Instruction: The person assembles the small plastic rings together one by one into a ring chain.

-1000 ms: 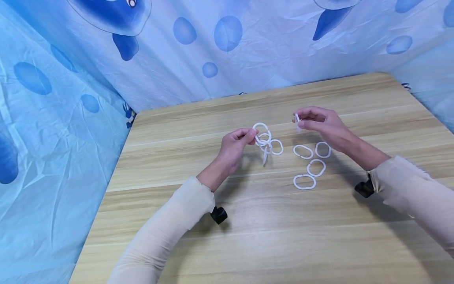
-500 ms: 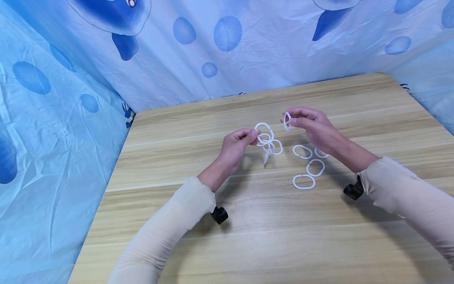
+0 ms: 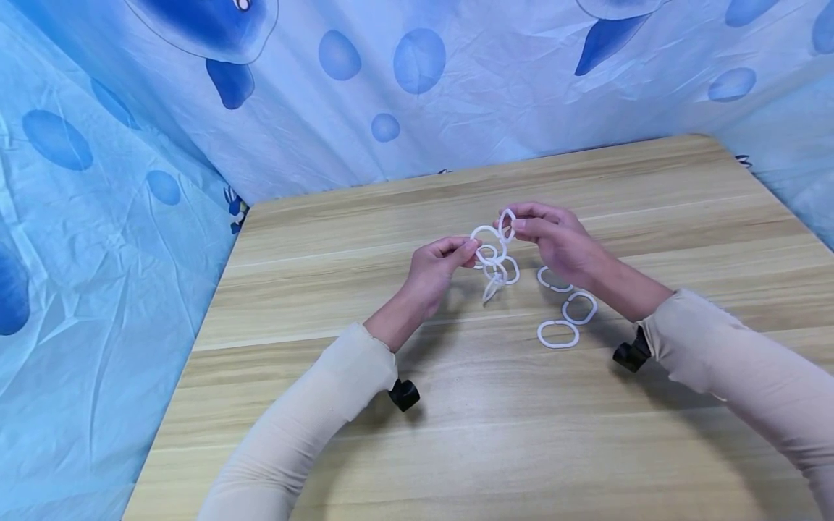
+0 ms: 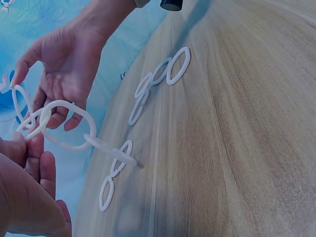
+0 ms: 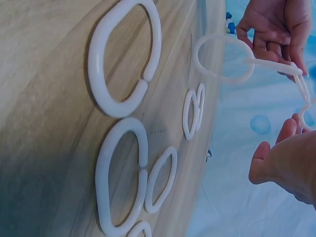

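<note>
My left hand [image 3: 435, 273] pinches the top link of a short chain [image 3: 485, 228] of white plastic C-links, held up over the wooden table. Its lower links [image 4: 92, 123] dangle beneath the fingers. Between thumb and fingertips my right hand [image 3: 560, 237] grips a loose white link [image 3: 501, 223], which overlaps the top of the chain in the head view. Below the right hand several more links lie flat, among them one near the front [image 3: 558, 346] and another behind it [image 3: 594, 311]. Small gaps in the table links [image 5: 98, 64] show in the right wrist view.
Two other links [image 4: 112, 192] lie on the table under the chain. A black camera [image 3: 404, 395] sits at the left wrist, another [image 3: 632, 356] at the right. Blue patterned curtain [image 3: 365, 108] stands behind the table [image 3: 456, 463] and along its left side.
My right hand has moved left with its link, up to the chain, and now covers one of the table links. The left hand has barely moved.
</note>
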A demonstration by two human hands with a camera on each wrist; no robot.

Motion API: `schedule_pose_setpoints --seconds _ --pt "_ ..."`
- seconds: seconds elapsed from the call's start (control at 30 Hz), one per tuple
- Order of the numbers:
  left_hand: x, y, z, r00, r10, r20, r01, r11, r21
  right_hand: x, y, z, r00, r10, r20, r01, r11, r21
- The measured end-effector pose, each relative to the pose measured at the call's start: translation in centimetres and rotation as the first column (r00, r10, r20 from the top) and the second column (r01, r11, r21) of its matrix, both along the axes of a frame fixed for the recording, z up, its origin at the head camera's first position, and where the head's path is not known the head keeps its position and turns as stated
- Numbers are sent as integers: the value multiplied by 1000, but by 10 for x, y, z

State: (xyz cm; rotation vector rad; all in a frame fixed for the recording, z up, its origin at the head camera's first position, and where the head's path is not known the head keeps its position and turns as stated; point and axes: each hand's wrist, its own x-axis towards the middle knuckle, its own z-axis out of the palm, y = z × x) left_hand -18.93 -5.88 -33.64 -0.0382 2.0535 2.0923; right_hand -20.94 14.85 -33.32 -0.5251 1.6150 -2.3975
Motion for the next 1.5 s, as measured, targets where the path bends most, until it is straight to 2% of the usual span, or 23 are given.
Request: schedule_pose_setpoints --seconds 0.67,0.97,1.27,1.5 --pt "1 1 -3 1000 3 -17 -3 999 33 0 -4 -6 997 -37 72 38 999 -13" --pt "0 3 -3 1000 -21 -14 21 999 38 3 -10 -7 992 -28 122 23 999 37" --pt "3 -2 -2 998 -62 -5 62 998 -14 1 -10 -5 998 -17 66 16 1000 18" --pt "2 -5 1 999 1 -49 -3 999 -37 1 -12 -6 1000 1 31 -3 997 75"
